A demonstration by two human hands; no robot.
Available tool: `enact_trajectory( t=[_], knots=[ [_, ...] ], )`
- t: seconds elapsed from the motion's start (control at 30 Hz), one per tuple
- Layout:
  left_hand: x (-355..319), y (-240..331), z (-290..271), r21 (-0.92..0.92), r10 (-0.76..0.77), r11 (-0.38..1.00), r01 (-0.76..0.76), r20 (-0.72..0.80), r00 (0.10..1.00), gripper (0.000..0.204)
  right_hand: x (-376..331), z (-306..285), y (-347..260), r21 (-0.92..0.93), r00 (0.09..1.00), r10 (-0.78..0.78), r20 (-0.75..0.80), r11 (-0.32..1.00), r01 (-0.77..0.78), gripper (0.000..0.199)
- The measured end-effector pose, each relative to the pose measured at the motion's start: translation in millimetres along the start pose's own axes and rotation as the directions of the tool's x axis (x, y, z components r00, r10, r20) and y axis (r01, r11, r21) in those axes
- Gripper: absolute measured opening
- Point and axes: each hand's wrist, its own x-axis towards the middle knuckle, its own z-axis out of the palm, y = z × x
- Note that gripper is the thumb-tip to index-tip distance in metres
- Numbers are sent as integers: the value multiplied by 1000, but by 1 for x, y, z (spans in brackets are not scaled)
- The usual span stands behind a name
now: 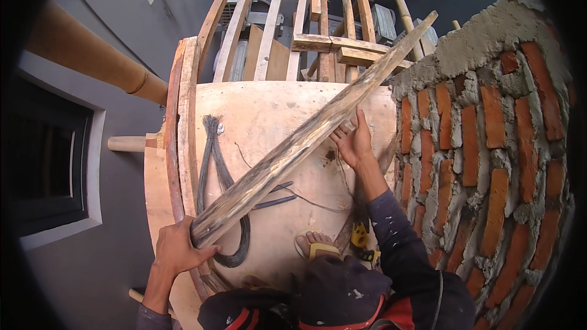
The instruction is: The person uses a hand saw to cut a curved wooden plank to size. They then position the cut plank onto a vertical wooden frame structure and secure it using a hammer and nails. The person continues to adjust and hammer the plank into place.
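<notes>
A long, weathered wooden beam (pixel 293 150) slants across the view from the near left to the far right. At its near end my left hand (pixel 179 249) is closed on it, thumb at the lower edge. My right hand (pixel 354 145) supports the beam's lower edge farther along, palm turned up and fingers partly curled at the wood. Beneath the beam, a looped bundle of dark wire (pixel 211 159) lies on the pale plywood board (pixel 287 95). Two dark tool handles (pixel 276 200) stick out near the bundle, their other ends hidden by the beam.
To the right rises a rough brick wall (pixel 489 165). Timber slats (pixel 269 30) stretch beyond the board, above a lower level. A bamboo pole (pixel 98 58) juts in from the left near a dark window (pixel 52 153). A yellow-and-black tool (pixel 361 238) lies by my sandaled foot (pixel 317 243).
</notes>
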Motion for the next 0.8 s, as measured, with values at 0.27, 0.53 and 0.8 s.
enact_trajectory(
  t=[0.27, 0.53, 0.8],
  knots=[
    [-1, -38, 40, 262, 192, 960, -96, -372, 908, 46, 35, 25, 34, 170, 999, 46, -14, 984, -43, 44],
    [-9, -53, -29, 639, 489, 764, -95, -476, 731, 46, 21, 73, 43, 315, 999, 19, 49, 949, -33, 35],
    [-21, -72, -72, 759, 527, 651, 0, -451, 720, 35, 4, 91, 24, 41, 944, 206, 256, 974, -224, 73]
  ],
)
